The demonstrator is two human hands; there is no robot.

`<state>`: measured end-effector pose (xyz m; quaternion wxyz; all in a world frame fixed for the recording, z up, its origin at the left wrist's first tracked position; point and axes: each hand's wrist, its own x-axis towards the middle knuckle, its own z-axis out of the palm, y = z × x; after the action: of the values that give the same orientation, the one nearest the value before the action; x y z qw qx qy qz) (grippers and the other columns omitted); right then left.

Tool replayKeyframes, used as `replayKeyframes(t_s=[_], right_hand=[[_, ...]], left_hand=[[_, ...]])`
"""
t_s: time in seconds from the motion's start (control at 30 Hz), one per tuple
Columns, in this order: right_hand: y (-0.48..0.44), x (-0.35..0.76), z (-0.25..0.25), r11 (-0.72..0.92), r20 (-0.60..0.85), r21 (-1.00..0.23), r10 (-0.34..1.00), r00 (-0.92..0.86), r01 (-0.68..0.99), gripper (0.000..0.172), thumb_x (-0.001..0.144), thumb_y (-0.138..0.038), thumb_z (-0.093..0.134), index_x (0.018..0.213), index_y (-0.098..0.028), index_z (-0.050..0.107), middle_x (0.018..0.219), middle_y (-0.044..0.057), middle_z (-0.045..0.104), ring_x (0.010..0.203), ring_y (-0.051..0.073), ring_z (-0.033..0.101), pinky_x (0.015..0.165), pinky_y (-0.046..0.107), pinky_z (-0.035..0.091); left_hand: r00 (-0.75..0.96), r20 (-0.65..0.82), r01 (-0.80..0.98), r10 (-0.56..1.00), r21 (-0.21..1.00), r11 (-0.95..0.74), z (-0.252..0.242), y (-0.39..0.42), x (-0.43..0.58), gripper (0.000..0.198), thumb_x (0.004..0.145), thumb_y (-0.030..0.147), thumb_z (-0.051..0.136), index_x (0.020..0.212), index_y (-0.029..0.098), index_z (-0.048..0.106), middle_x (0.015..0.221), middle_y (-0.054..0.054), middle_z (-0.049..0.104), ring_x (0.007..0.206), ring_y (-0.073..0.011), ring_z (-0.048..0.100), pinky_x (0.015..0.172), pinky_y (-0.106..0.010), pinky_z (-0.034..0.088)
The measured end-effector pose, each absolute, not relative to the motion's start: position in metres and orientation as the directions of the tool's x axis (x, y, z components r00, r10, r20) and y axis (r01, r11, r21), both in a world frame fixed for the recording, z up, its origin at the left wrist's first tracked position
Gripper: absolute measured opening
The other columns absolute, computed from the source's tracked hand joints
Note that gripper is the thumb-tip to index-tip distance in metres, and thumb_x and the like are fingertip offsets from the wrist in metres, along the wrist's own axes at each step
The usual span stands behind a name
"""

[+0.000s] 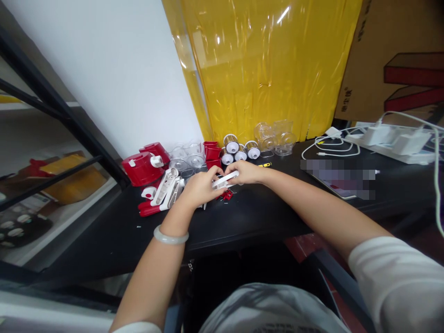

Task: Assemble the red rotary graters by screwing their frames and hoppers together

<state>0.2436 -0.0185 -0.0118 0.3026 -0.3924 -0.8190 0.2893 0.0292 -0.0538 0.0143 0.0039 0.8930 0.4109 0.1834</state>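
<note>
A flat white plastic piece is held between both hands, just above the black table. From the left, my left hand is closed on one end of it. My right hand pinches the other end. Under the hands lie small red parts. Beside my left hand are white handle-like parts and a red grip piece. Just behind the hands stand red box-shaped parts and several metallic cylinders with white ends. The exact kind of the held piece cannot be made out.
Red housings and clear plastic cups stand at the back left. More clear parts sit before a yellow plastic sheet. At right are a blurred tablet-like device, a power strip and white cables.
</note>
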Motion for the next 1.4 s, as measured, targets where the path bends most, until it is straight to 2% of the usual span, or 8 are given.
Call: replayKeyframes(t_s=[0.23,0.43,0.63,0.77,0.9,1.0,1.13,1.4], right_hand=[[-0.020,0.246,-0.005,0.470,0.229,-0.789,0.822,-0.521,0.394,0.032,0.071,-0.014,0.074,0.102,-0.016,0.077,0.100,0.004,0.077,0.086,0.016,0.068,0.079,0.024,0.050],[-0.014,0.246,-0.005,0.366,0.194,-0.898,0.828,-0.526,0.245,0.028,0.079,-0.016,0.064,0.104,-0.015,0.078,0.095,0.004,0.077,0.083,0.015,0.069,0.081,0.026,0.052],[-0.012,0.241,-0.005,0.536,0.344,-0.815,0.754,-0.559,0.222,0.018,0.082,-0.022,0.069,0.095,-0.016,0.080,0.098,0.006,0.077,0.089,0.017,0.070,0.086,0.029,0.052],[0.000,0.249,-0.004,0.557,0.476,-0.781,0.823,-0.308,0.281,0.022,0.089,-0.021,0.063,0.102,-0.014,0.079,0.103,0.010,0.077,0.094,0.019,0.071,0.088,0.032,0.053],[0.014,0.269,-0.009,0.487,0.560,-0.651,0.826,-0.064,0.582,0.019,0.087,-0.016,0.063,0.095,-0.012,0.080,0.096,0.011,0.077,0.086,0.019,0.070,0.085,0.032,0.052],[0.016,0.276,-0.016,0.460,0.531,-0.508,0.833,-0.155,0.728,0.015,0.082,-0.011,0.067,0.088,-0.013,0.081,0.090,0.009,0.077,0.078,0.018,0.069,0.081,0.031,0.051],[0.009,0.263,-0.025,0.552,0.411,-0.389,0.821,-0.397,0.737,0.017,0.079,-0.007,0.066,0.085,-0.014,0.081,0.088,0.008,0.077,0.079,0.018,0.068,0.078,0.027,0.049],[-0.005,0.237,-0.030,0.658,0.311,-0.320,0.752,-0.581,0.682,0.017,0.078,-0.004,0.066,0.082,-0.014,0.079,0.087,0.008,0.076,0.080,0.016,0.067,0.080,0.026,0.048]], left_hand=[[0.583,0.321,0.766,0.746,0.090,-0.637,0.016,-0.056,0.031,0.036,0.080,0.036,0.073,0.112,0.025,0.060,0.098,-0.002,0.079,0.091,-0.0245,0.075,0.075,-0.030,0.050],[0.601,0.356,0.745,0.716,0.074,-0.662,0.013,-0.053,0.028,0.032,0.082,0.040,0.073,0.109,0.025,0.064,0.099,-0.003,0.079,0.093,-0.0249,0.075,0.078,-0.031,0.051],[0.642,0.346,0.721,0.684,0.028,-0.692,0.009,-0.052,0.033,0.039,0.083,0.043,0.074,0.114,0.022,0.066,0.101,-0.006,0.080,0.095,-0.0279,0.075,0.078,-0.032,0.052],[0.602,0.420,0.703,0.679,0.126,-0.700,0.010,-0.049,0.026,0.035,0.082,0.046,0.073,0.110,0.024,0.070,0.098,-0.003,0.080,0.088,-0.0235,0.075,0.078,-0.031,0.053],[0.257,0.612,0.831,0.748,0.256,-0.495,0.016,-0.041,0.014,0.038,0.083,0.045,0.069,0.114,0.022,0.070,0.098,-0.007,0.079,0.087,-0.0250,0.074,0.079,-0.035,0.055],[0.044,0.599,0.920,0.800,0.289,-0.267,0.020,-0.037,0.010,0.042,0.084,0.045,0.067,0.116,0.017,0.069,0.101,-0.013,0.077,0.097,-0.0304,0.073,0.086,-0.041,0.054],[-0.019,0.434,0.983,0.900,0.174,-0.063,0.024,-0.040,0.010,0.050,0.084,0.042,0.064,0.124,0.012,0.066,0.111,-0.022,0.075,0.110,-0.0370,0.069,0.091,-0.044,0.053],[0.002,0.302,0.999,0.953,0.030,-0.011,0.024,-0.047,0.017,0.038,0.084,0.043,0.059,0.104,0.013,0.072,0.106,-0.022,0.075,0.105,-0.0391,0.070,0.085,-0.044,0.055]])
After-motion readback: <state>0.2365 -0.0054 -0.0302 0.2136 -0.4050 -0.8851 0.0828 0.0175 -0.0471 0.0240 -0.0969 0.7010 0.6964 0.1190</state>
